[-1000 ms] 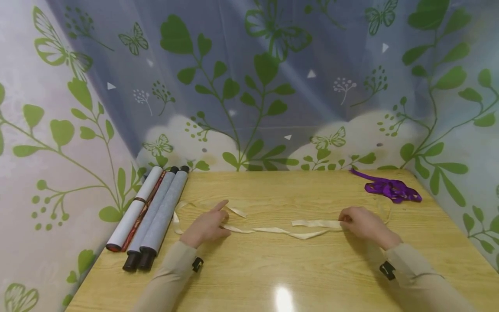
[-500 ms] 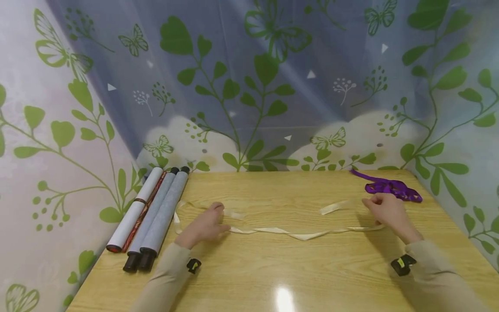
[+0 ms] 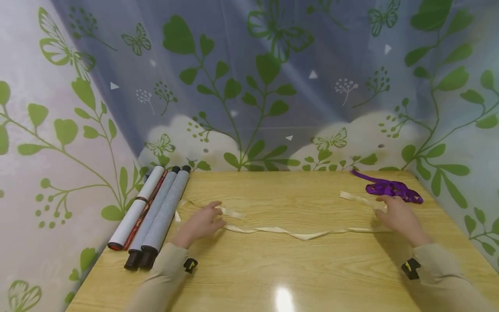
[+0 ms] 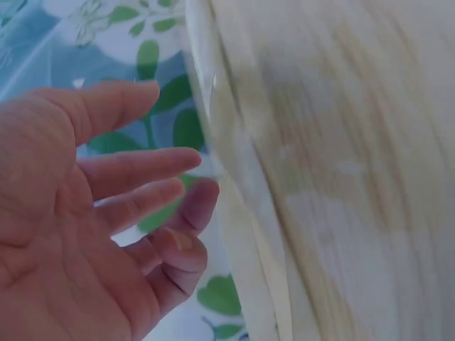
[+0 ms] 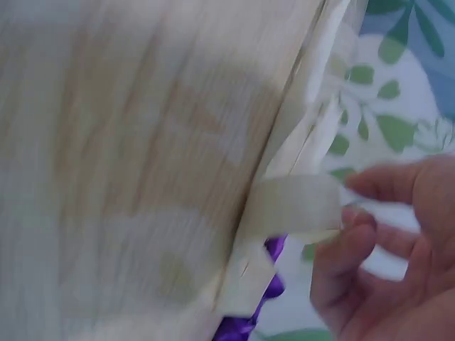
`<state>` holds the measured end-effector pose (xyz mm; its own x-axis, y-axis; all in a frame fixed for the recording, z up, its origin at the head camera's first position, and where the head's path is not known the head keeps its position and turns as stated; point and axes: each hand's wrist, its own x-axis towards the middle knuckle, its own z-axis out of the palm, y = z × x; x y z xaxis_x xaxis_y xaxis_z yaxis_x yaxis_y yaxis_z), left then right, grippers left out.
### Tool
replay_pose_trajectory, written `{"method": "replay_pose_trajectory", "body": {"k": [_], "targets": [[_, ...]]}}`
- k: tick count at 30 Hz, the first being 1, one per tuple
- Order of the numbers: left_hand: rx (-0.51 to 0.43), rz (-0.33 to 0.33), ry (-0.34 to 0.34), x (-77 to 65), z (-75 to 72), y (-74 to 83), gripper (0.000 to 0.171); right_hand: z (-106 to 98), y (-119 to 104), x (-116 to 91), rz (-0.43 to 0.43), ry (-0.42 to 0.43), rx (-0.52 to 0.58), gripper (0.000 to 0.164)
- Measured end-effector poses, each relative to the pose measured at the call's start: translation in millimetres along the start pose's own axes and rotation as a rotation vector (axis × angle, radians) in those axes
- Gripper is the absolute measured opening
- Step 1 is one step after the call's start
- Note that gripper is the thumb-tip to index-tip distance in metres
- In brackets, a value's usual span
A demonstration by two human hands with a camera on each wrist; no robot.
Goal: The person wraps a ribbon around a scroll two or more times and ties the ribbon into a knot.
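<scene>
A cream ribbon (image 3: pixel 306 236) lies across the wooden table in a long, slightly twisted line, with both ends doubled back behind it. My left hand (image 3: pixel 200 224) hovers by the left end with fingers spread. In the left wrist view that hand (image 4: pixel 135 206) holds nothing, and the ribbon passes beyond its fingertips. My right hand (image 3: pixel 401 219) is at the right end, partly hiding the ribbon's bend. In the right wrist view the thumb and fingers of the right hand (image 5: pixel 384 241) are parted, with the curved ribbon (image 5: pixel 291 206) right at the fingertips.
Several rolled scrolls (image 3: pixel 165 212), white and grey with dark end caps, lie together at the table's left. A heap of purple ribbon (image 3: pixel 391 190) sits at the back right, just behind my right hand. A leaf-patterned curtain (image 3: pixel 249 86) hangs behind the table.
My right hand has moved right and back, carrying the ribbon's short end that way, and its fingers have loosened. The left hand has shifted slightly left.
</scene>
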<state>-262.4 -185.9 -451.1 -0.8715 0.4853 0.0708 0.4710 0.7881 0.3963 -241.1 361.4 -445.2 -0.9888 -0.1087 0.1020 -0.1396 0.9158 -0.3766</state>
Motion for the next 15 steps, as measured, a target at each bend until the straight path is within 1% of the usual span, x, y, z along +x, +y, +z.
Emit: {"method": "replay_pose_trajectory", "body": {"k": [1,3,4,6,8,10,11,13,15], "targets": [[-0.002,0.028,-0.014,2.6,2.8,1.4,0.027,5,-6,1,-0.042,-0.008,0.005,0.043],[0.004,0.033,-0.050,6.3,7.6,4.5,0.024,15,-17,3,-0.132,-0.051,0.034,0.045],[0.016,0.029,-0.062,7.6,9.6,5.8,0.023,19,-22,4,-0.183,-0.086,0.048,0.044],[0.035,0.002,-0.092,9.1,12.7,7.9,0.026,28,-29,4,-0.267,-0.165,0.068,0.042],[0.038,-0.054,-0.113,8.6,14.1,9.0,0.027,34,-34,4,-0.309,-0.231,0.100,0.033],[0.039,-0.098,-0.111,7.5,13.5,8.7,0.027,36,-34,3,-0.322,-0.254,0.097,0.020],[0.038,-0.120,-0.109,6.5,12.4,8.2,0.028,36,-34,3,-0.309,-0.249,0.093,0.016],[0.050,-0.165,-0.098,3.8,9.0,6.4,0.031,34,-31,1,-0.265,-0.236,0.093,0.016],[0.085,-0.221,-0.085,0.9,5.0,3.6,0.034,32,-28,-1,-0.212,-0.215,0.072,0.017]]}}
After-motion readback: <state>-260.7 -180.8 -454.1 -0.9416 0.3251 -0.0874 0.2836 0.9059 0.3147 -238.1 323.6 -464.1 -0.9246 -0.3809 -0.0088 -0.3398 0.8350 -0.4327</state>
